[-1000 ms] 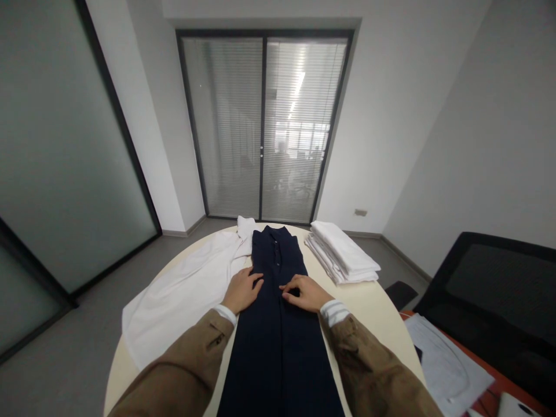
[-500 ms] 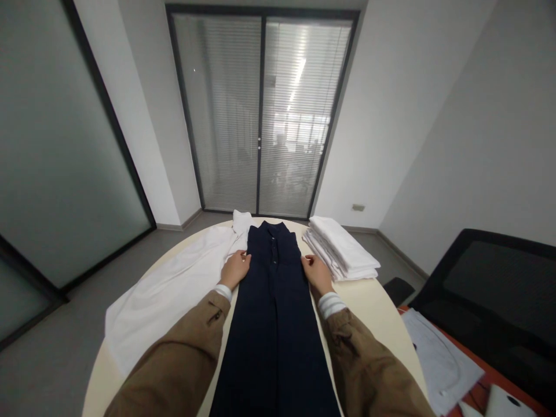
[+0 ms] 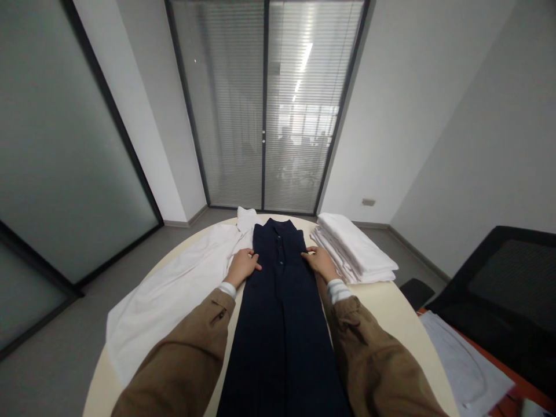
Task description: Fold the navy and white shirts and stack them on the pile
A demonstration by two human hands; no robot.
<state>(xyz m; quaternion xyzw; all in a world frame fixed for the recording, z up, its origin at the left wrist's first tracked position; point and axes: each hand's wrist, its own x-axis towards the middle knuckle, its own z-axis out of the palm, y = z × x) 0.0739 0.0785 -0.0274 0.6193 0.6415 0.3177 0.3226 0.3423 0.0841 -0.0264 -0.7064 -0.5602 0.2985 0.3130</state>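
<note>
One white shirt and one folded stack flank the navy garment, both hands at its edges, grip unclear.

Free passage runs over the bare right side of the round cream tabletop, outside the brown fabric right sleeve, while the folded white cloth stack obstructs its far end and a spread white cloth garment crowds the long navy buttoned garment's left.

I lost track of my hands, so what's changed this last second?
Your right hand moved from the middle of the dark shirt outward to its right edge; your left hand shifted slightly toward the collar, at the left edge. Any grip is unclear. The white shirt and folded pile stayed put.
</note>
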